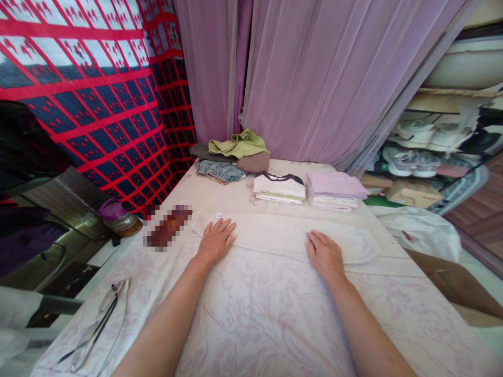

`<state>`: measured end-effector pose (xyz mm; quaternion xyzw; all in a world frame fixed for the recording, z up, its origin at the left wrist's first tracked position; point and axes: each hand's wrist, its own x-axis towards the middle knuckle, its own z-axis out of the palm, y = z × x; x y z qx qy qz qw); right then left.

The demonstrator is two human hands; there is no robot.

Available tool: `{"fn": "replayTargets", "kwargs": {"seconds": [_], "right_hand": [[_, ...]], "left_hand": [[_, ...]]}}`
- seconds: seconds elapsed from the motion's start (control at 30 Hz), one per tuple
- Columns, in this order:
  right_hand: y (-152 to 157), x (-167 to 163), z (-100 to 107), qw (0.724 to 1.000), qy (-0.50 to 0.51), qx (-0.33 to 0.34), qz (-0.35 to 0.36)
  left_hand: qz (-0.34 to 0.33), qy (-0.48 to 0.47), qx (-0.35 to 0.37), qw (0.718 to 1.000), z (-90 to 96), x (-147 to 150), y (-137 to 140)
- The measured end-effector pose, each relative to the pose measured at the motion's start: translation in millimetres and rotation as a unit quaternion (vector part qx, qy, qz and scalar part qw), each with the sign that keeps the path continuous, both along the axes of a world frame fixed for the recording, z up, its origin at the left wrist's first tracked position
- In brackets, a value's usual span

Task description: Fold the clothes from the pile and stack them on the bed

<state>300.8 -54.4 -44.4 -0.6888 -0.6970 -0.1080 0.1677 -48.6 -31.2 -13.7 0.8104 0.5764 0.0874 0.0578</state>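
Note:
A white ribbed knit garment lies folded into a long flat strip across the cloth-covered table. A small tag shows near its left end. On the strip's left part rests my left hand, palm down, fingers spread. My right hand lies flat on the near edge toward the right, with its fingers stretched forward. Neither hand grips the fabric. Beyond the strip are a stack of folded shirts, a stack topped by a folded lilac cloth, and a looser clothes pile with a green piece on top.
Eyeglasses lie at the table's near left. A blurred-out item is at the left edge, near a purple-lidded jar. Purple curtains hang behind. Shoes on shelves and a cardboard box stand right.

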Motion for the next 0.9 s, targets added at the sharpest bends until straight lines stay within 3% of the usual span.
{"fn": "replayTargets", "kwargs": {"seconds": [0.17,0.33,0.5,0.63,0.9], "right_hand": [[3.1,-21.2,13.9,1.0,0.016,-0.005,0.021],[36.3,-93.7,43.8,0.985,0.037,-0.07,0.152],[82.3,-148.0,58.7,0.977,0.03,-0.127,0.17],[99.0,-155.2,59.9,0.973,0.007,-0.165,0.162],[105.0,-154.4,56.2,0.974,0.022,-0.155,0.161]], "left_hand": [[0.023,-0.006,0.01,1.0,-8.5,1.1,4.9],[0.02,-0.014,0.012,1.0,-8.7,0.0,4.2],[0.01,-0.012,0.01,1.0,-8.3,-0.6,2.9],[0.007,-0.014,0.012,1.0,-9.0,-1.1,2.7],[0.006,-0.023,0.014,1.0,-10.4,-0.2,1.1]]}}
